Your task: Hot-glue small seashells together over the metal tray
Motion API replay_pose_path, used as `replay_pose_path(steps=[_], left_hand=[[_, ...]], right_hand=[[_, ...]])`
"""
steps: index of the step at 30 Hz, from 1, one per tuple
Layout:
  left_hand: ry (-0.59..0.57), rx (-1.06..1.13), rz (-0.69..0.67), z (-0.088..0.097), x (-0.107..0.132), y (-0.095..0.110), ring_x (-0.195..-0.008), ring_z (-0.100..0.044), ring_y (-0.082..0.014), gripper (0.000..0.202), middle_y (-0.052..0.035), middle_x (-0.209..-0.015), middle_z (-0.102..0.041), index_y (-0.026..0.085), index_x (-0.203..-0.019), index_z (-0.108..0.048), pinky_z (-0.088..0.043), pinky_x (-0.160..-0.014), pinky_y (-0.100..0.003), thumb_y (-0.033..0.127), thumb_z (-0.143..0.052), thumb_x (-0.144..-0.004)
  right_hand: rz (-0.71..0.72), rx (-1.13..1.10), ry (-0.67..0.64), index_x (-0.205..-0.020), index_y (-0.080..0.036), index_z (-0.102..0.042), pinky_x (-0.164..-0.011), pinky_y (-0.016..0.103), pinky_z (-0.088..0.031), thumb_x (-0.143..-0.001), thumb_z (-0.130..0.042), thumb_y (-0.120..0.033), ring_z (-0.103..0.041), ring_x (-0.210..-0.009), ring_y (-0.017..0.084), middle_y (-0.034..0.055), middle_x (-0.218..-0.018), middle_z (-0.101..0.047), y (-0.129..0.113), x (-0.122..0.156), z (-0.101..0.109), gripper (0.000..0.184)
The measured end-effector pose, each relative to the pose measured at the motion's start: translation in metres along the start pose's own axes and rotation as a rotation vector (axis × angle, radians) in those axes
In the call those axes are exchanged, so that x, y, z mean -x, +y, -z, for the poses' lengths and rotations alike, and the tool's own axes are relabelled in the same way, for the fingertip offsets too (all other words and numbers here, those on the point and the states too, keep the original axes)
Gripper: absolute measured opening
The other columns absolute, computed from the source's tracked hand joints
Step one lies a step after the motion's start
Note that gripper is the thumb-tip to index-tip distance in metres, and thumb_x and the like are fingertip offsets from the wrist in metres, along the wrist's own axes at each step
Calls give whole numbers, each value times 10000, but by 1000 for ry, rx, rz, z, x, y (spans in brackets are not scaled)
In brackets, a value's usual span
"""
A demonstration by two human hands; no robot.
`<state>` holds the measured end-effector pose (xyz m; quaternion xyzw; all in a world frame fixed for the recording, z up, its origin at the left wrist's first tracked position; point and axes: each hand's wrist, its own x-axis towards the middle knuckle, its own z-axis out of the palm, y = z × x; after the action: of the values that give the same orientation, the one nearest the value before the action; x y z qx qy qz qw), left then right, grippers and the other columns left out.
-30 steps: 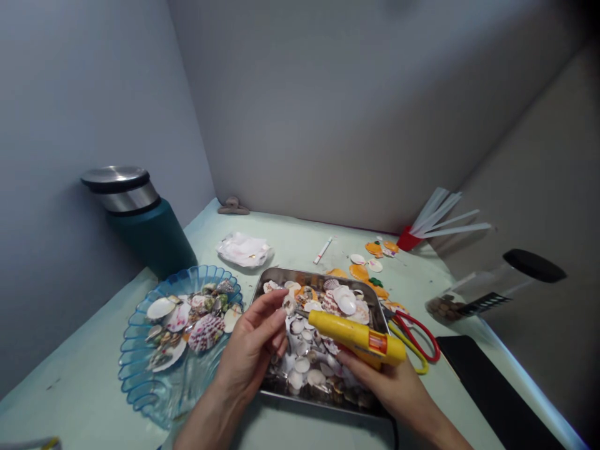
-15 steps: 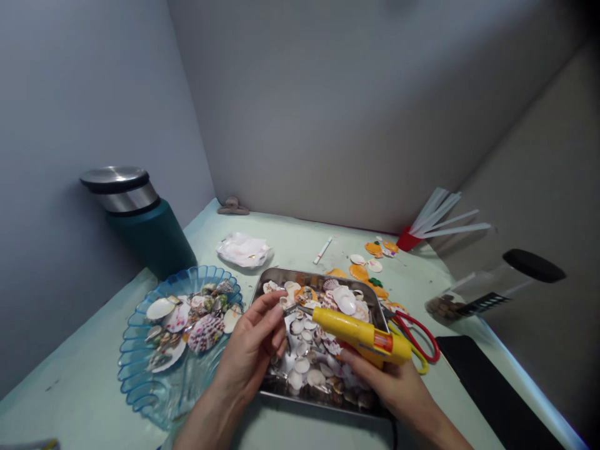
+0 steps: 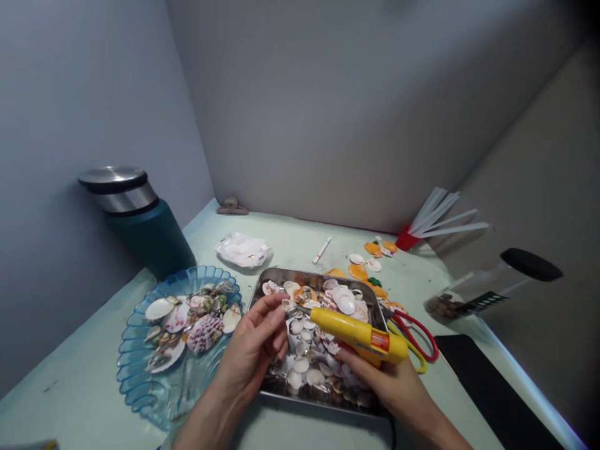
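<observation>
My right hand [image 3: 375, 372] is wrapped round the handle of a yellow hot glue gun [image 3: 349, 326], its dark nozzle pointing left. At the nozzle's tip a small pale shell [image 3: 287, 305] sits pinched between thumb and fingertips of my left hand [image 3: 255, 337]. Whether nozzle and shell touch I cannot tell. Both hands hover over a metal tray [image 3: 323, 403] holding many white, spotted and orange shells [image 3: 302, 364]. Left of it stands a blue scalloped plate [image 3: 134, 356] with mixed shells, among them a purple-speckled one [image 3: 205, 332].
A teal bottle [image 3: 150, 240] stands back left, near a crumpled white packet [image 3: 242, 250]. Orange shells [image 3: 359, 272], red-and-yellow scissors [image 3: 417, 340], a black flat object [image 3: 492, 387], a clear jar [image 3: 487, 290] and a red cup of glue sticks [image 3: 407, 239] lie to the right.
The glue gun has shifted very slightly left, nearer the shell in my left hand. Otherwise the hands hold nearly the same pose, with a tiny shift of the whole view.
</observation>
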<state>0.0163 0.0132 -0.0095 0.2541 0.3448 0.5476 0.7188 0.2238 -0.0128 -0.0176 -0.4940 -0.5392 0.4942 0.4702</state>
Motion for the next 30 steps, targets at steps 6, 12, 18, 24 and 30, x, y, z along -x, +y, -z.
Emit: replay_pose_path(steps=[6,12,18,24,30], left_hand=[[-10,-6,2,0,0,0,-433,-343,-38,300,90,-536,-415,161,-1000,-630,-319,-416,-175,265,-748,-744],[1,0,7,0,1,0,-429,-330,-42,302,93,-505,-401,153,-1007,-636,-325,-411,-172,274,-744,-752],[16,49,13,-1,-1,1,-420,-328,-47,320,94,-485,-398,147,-1003,-652,-317,-390,-167,280,-759,-733],[12,87,16,-2,0,2,-410,-302,-42,210,80,-489,-406,145,-860,-690,-312,-385,-164,296,-756,-729],[-60,68,29,2,0,0,-411,-308,-48,255,67,-489,-416,134,-939,-709,-316,-408,-172,333,-702,-781]], right_hand=[[-4,-18,-4,-922,-207,-788,-770,315,-615,-718,-779,-253,-742,-840,243,63,-941,-792,1,-1,-1,210],[3,12,-5,-911,-210,-790,-758,308,-618,-721,-776,-254,-743,-823,237,55,-912,-795,0,-1,2,196],[-43,-62,73,-915,-208,-787,-819,352,-601,-693,-801,-304,-733,-878,265,64,-933,-792,4,1,-1,242],[-81,-97,185,-823,-212,-788,-787,342,-611,-664,-815,-324,-734,-859,277,51,-899,-794,9,-1,-3,196],[-64,-64,193,-913,-208,-789,-819,326,-593,-667,-796,-348,-732,-883,266,67,-921,-792,1,0,-5,283]])
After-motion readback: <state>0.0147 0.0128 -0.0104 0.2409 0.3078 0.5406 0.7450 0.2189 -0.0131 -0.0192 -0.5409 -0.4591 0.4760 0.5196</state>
